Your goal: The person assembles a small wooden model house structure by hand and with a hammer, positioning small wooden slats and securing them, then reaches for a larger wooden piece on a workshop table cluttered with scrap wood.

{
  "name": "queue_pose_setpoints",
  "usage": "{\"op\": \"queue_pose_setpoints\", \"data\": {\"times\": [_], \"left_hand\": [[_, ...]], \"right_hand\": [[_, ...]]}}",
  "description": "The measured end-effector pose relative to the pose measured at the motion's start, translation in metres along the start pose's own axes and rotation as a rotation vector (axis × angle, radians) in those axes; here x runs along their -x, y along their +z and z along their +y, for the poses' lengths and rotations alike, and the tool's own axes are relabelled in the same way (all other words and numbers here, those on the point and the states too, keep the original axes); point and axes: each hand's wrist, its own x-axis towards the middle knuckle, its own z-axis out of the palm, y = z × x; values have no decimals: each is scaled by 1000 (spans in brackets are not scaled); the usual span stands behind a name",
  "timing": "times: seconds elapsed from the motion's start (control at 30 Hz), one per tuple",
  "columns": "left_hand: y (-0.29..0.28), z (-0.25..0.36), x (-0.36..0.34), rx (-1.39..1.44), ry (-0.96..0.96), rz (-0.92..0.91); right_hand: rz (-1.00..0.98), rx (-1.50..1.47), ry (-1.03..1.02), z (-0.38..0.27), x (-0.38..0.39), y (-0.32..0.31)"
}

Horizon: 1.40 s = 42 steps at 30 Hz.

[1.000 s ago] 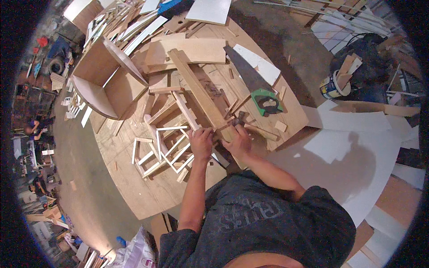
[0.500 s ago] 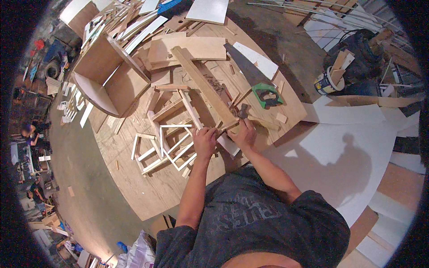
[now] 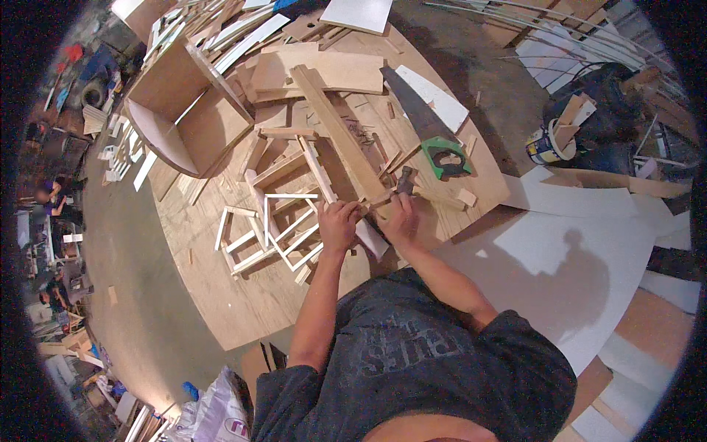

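Observation:
My left hand (image 3: 338, 225) is closed on one end of a short wooden strip (image 3: 377, 200). The fingers of my right hand (image 3: 401, 221) are closed at the strip's other end. Under the strip lies the near end of a long wooden plank (image 3: 335, 129). A hammer (image 3: 404, 179) rests just beyond my right hand, its dark head partly against the fingers. Left of my left hand stand small white-edged wooden frames (image 3: 292, 230) and a larger open wooden frame (image 3: 283, 173). A pale board piece (image 3: 372, 239) lies between my wrists.
A handsaw with a green handle (image 3: 445, 158) lies on the plywood worktable (image 3: 199, 287). A curved wooden box (image 3: 188, 114) stands at the far left, near piled strips (image 3: 213, 44). To the right are a bucket of offcuts (image 3: 551, 144) and a large white sheet (image 3: 530, 258).
The view has shifted slightly. The short strip now shows more plainly between my hands, across the plank's near end. The hammer, saw and frames appear to stay in place.

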Motion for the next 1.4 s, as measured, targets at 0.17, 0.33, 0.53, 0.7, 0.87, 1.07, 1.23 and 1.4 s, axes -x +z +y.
{"op": "queue_pose_setpoints", "data": {"times": [0.17, 0.33, 0.53, 0.7, 0.87, 1.07, 1.23, 1.4], "left_hand": [[8, -1, -2, -10, -28, 19], [12, 2, -1, -69, -27, 47], [-18, 10, 44, 34, -10, 185], [-60, 10, 123, -29, -34, 491], [-67, -28, 146, 379, -797, 649], [-61, -72, 150, 766, -806, 631], [-71, -39, 140, 657, -573, 566], [-66, 6, 100, 734, -416, 309]], "right_hand": [[-50, 34, -2, 0, -21, -21], [-73, 42, -13, 9, -18, -16], [-142, -120, 8, 14, 10, -39], [-267, -299, -55, 6, 28, -66], [-480, -276, -137, -72, 21, -41], [-494, -438, 64, -115, 25, 8], [-490, -625, 232, -65, 34, 1], [-606, -650, 531, -21, 6, -81]]}}
